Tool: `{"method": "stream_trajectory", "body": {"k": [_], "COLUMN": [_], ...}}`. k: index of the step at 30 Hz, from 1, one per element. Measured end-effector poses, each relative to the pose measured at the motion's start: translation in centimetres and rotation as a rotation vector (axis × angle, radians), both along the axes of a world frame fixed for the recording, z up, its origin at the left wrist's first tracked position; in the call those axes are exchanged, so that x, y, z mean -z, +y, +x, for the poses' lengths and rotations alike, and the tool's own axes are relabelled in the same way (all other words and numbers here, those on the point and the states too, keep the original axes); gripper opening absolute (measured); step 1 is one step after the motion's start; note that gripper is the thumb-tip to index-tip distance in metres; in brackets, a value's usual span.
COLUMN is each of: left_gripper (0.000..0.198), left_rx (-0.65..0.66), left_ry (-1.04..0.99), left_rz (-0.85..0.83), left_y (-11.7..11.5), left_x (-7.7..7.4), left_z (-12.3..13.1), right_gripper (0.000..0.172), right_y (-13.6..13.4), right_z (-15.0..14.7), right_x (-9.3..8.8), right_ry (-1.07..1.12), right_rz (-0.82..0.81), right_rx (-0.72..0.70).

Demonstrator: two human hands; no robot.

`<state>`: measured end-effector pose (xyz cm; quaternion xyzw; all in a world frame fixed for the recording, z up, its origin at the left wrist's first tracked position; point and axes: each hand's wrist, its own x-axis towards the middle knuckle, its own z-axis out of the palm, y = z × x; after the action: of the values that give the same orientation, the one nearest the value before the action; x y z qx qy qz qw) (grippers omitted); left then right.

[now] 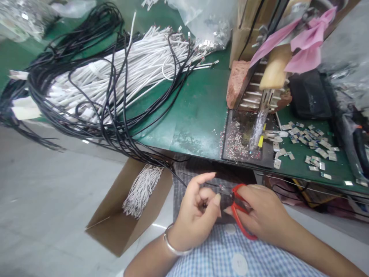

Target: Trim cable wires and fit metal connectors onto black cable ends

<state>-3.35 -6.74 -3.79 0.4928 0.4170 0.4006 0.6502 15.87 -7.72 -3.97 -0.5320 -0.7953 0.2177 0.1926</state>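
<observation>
My left hand, with a bangle at the wrist, pinches a thin black cable near its stripped end. The cable runs down from the bundle on the table's edge. My right hand grips red-handled scissors, fingers through the loops. The short blades point left and meet the cable end close to my left fingertips. Small coloured wire ends show there, too blurred to make out. Both hands are above my lap, below the table edge.
Black cables lie over a pile of white cables on the green table. A soldering iron hangs at a brick. Small metal connectors are scattered at right. A cardboard box with white wires stands below.
</observation>
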Motion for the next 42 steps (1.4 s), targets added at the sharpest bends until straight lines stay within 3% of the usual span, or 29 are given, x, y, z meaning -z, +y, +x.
{"method": "stream_trajectory", "body": {"k": [8, 13, 31, 42], "left_gripper": [0.034, 0.03, 0.032, 0.034], "left_rx": [-0.097, -0.097, -0.133, -0.239], "left_ry": [-0.01, -0.019, -0.019, 0.018], "left_rz": [-0.085, -0.1, -0.127, -0.198], "left_y": [1.6, 2.4, 1.6, 2.5], "left_x": [0.5, 0.9, 0.9, 2.7], "left_z": [-0.5, -0.8, -1.5, -3.5], "right_gripper": [0.047, 0.05, 0.037, 0.035], "right_y": [1.9, 2.7, 2.3, 2.3], "right_z": [-0.5, -0.9, -1.8, -0.4], "right_x": [0.8, 1.3, 2.3, 2.1], "right_ry": [0.222, 0.354, 0.364, 0.403], "right_rz": [-0.452, -0.611, -0.537, -0.5], "right_rx": [-0.014, -0.019, -0.022, 0.122]}}
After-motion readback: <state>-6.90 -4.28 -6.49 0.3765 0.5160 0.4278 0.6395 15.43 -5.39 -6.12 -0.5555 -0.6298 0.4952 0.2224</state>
